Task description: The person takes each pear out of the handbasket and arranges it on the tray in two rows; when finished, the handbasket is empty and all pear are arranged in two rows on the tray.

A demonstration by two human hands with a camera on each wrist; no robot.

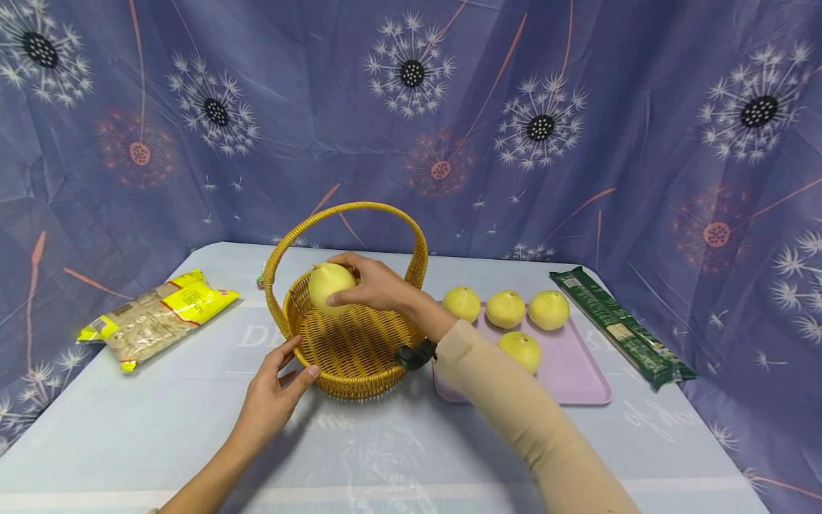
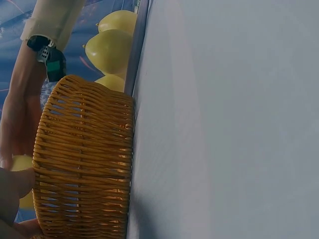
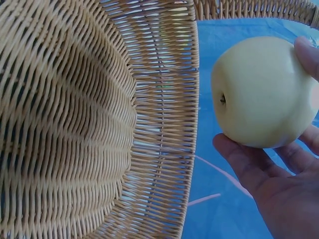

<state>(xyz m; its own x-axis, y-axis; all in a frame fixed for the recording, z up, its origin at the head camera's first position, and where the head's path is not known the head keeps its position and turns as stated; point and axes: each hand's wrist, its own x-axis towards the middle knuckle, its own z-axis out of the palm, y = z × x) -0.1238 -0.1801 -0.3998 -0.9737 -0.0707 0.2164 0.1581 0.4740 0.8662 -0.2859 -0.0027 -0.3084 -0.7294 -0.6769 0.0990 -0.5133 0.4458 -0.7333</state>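
A golden wicker basket (image 1: 356, 385) with a tall arched handle stands upright on the table. At its front-left rim, my left hand (image 1: 272, 392) holds the edge, thumb on the front and fingers at the side. Over the basket's opening, toward the back left, my right hand (image 1: 372, 282) grips a round pale yellow pomelo (image 1: 329, 285). The right wrist view shows this pomelo (image 3: 261, 92) between thumb and fingers, apart from the woven wall. On a pink tray (image 1: 581, 375) to the right sit several similar pomelos (image 1: 505, 309); the right sleeve passes over the tray's left part.
A yellow and clear food packet (image 1: 170, 310) lies at the table's left. On the right, beyond the tray, is a long dark green packet (image 1: 619, 325). Something small and colourful (image 1: 260, 282) shows behind the basket. A blue dandelion-print curtain (image 1: 321, 107) hangs behind the table.
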